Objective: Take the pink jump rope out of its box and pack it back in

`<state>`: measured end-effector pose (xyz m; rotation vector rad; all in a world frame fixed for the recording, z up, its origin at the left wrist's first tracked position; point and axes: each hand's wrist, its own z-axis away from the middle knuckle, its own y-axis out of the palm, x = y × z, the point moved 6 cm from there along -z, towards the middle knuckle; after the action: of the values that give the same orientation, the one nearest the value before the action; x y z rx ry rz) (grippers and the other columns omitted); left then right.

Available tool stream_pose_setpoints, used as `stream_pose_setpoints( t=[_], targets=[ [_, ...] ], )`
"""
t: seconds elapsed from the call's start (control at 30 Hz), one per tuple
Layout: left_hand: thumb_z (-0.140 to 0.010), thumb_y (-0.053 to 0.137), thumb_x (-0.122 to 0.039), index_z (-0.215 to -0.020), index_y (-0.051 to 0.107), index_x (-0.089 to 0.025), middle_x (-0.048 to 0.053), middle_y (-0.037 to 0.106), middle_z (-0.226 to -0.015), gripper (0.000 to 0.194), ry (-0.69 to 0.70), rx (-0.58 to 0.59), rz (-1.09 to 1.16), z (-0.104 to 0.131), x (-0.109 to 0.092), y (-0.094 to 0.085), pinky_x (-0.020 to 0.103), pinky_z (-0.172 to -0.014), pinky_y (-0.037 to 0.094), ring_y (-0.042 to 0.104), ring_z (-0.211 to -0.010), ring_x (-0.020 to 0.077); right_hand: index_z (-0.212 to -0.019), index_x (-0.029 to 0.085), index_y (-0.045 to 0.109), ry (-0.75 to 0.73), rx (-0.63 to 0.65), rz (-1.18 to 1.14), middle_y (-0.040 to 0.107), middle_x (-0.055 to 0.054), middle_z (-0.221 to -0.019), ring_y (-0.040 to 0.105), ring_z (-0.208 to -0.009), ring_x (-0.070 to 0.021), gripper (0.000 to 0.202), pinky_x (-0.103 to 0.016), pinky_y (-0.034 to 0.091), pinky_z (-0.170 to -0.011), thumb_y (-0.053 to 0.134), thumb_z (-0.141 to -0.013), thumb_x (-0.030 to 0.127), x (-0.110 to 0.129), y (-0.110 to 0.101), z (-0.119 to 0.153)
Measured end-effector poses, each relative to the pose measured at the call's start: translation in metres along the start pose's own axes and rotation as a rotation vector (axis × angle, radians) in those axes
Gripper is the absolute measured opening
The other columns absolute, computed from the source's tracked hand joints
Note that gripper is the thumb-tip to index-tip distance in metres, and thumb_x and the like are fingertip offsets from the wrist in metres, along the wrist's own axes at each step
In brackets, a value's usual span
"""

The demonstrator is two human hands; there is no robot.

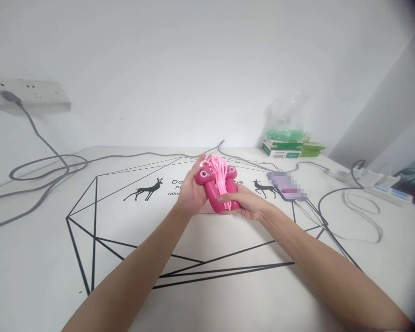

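Observation:
A pink skipping rope [222,177] is held up above the table, its cord coiled into a bundle between two darker pink handles with cartoon eyes. My left hand [192,191] grips it from the left, around the left handle [212,192]; most of its fingers are hidden behind. At the lower right, my right hand [249,203] is closed on it, with the thumb lying across the cord bundle. Both hands share the one rope. Part of the right handle [231,173] is covered by the cord.
The white table [207,299] bears black line art and deer. A phone [288,186] lies right of my hands. Boxes [283,150] with a plastic bag stand against the wall. Grey cables [51,184] run along the left and back. A power strip [387,193] is at right.

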<state>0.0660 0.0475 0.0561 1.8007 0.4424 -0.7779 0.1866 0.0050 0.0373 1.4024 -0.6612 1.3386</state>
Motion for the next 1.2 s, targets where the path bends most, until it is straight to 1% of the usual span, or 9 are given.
stream_pose_setpoints(
  t=[0.1, 0.2, 0.3, 0.43, 0.6, 0.83, 0.97, 1.1, 1.2],
  targets=[
    [-0.091, 0.052, -0.046, -0.132, 0.052, -0.028, 0.006, 0.062, -0.127, 0.044, -0.060, 0.024, 0.091, -0.001, -0.001, -0.001, 0.045, -0.099, 0.049, 0.056, -0.122, 0.0272, -0.102, 0.017, 0.067, 0.017, 0.004, 0.002, 0.073, -0.006, -0.095, 0.071, -0.081, -0.0176, 0.037, -0.025, 0.063, -0.067, 0.081, -0.067, 0.013, 0.001, -0.003, 0.000],
    [-0.093, 0.050, -0.045, -0.132, 0.052, -0.026, 0.007, 0.060, -0.129, 0.043, -0.066, 0.017, 0.138, -0.003, -0.003, -0.004, 0.043, -0.100, 0.048, 0.056, -0.123, 0.0256, -0.104, 0.018, 0.067, 0.004, 0.016, -0.004, 0.072, -0.005, -0.095, 0.071, -0.080, -0.0171, 0.039, -0.024, 0.062, -0.065, 0.080, -0.067, 0.013, 0.003, -0.005, -0.001],
    [-0.092, 0.054, -0.042, -0.128, 0.055, -0.025, 0.008, 0.062, -0.127, 0.040, -0.072, 0.030, 0.104, -0.002, -0.002, -0.001, 0.041, -0.101, 0.048, 0.057, -0.122, 0.0253, -0.102, 0.019, 0.068, 0.003, 0.002, -0.008, 0.072, -0.004, -0.090, 0.070, -0.075, -0.0151, 0.038, -0.021, 0.060, -0.062, 0.080, -0.067, 0.012, 0.004, -0.007, -0.001],
    [-0.091, 0.060, -0.032, -0.122, 0.057, -0.023, 0.008, 0.061, -0.128, 0.033, -0.070, 0.128, -0.010, 0.002, -0.001, 0.013, 0.042, -0.105, 0.044, 0.055, -0.124, 0.0256, -0.099, 0.018, 0.068, -0.028, -0.001, 0.011, 0.072, -0.003, -0.085, 0.068, -0.070, -0.0127, 0.034, -0.019, 0.058, -0.060, 0.079, -0.067, 0.014, 0.004, -0.008, -0.001],
    [-0.086, 0.067, -0.020, -0.119, 0.057, -0.024, 0.005, 0.063, -0.121, 0.035, -0.015, 0.157, -0.119, 0.003, -0.001, 0.017, 0.039, -0.104, 0.045, 0.059, -0.117, 0.0220, -0.103, 0.017, 0.068, -0.069, -0.003, 0.023, 0.072, -0.005, -0.094, 0.069, -0.080, -0.0155, 0.038, -0.021, 0.059, -0.065, 0.079, -0.067, 0.014, 0.006, -0.005, 0.001],
    [-0.081, 0.072, -0.020, -0.121, 0.056, -0.022, 0.008, 0.064, -0.116, 0.043, -0.081, 0.033, -0.274, -0.001, 0.003, 0.004, 0.037, -0.091, 0.053, 0.064, -0.103, 0.0225, -0.108, 0.016, 0.066, -0.031, -0.017, 0.075, 0.073, -0.009, -0.100, 0.070, -0.089, -0.0202, 0.045, -0.026, 0.062, -0.069, 0.081, -0.066, 0.014, 0.006, -0.001, 0.003],
    [-0.079, 0.072, -0.017, -0.123, 0.054, -0.022, 0.009, 0.064, -0.113, 0.048, -0.092, -0.038, -0.226, 0.000, 0.005, 0.002, 0.040, -0.084, 0.056, 0.066, -0.097, 0.0234, -0.110, 0.014, 0.065, -0.006, 0.034, 0.066, 0.072, -0.011, -0.105, 0.071, -0.093, -0.0236, 0.045, -0.032, 0.063, -0.075, 0.081, -0.068, 0.015, 0.005, 0.001, 0.004],
    [-0.077, 0.072, -0.016, -0.122, 0.055, -0.023, 0.007, 0.065, -0.110, 0.049, -0.046, -0.094, -0.199, 0.000, 0.006, -0.002, 0.039, -0.082, 0.056, 0.067, -0.093, 0.0229, -0.115, 0.014, 0.064, 0.009, 0.097, 0.052, 0.070, -0.013, -0.113, 0.070, -0.098, -0.0238, 0.044, -0.034, 0.062, -0.081, 0.079, -0.074, 0.019, 0.003, 0.001, 0.005],
    [-0.076, 0.072, -0.014, -0.122, 0.055, -0.025, 0.006, 0.065, -0.109, 0.050, -0.002, -0.099, -0.180, -0.001, 0.004, -0.005, 0.038, -0.082, 0.057, 0.066, -0.093, 0.0216, -0.121, 0.015, 0.061, 0.015, 0.148, -0.007, 0.067, -0.014, -0.120, 0.068, -0.104, -0.0247, 0.040, -0.041, 0.060, -0.088, 0.072, -0.083, 0.026, 0.002, 0.001, 0.004]
  ],
)
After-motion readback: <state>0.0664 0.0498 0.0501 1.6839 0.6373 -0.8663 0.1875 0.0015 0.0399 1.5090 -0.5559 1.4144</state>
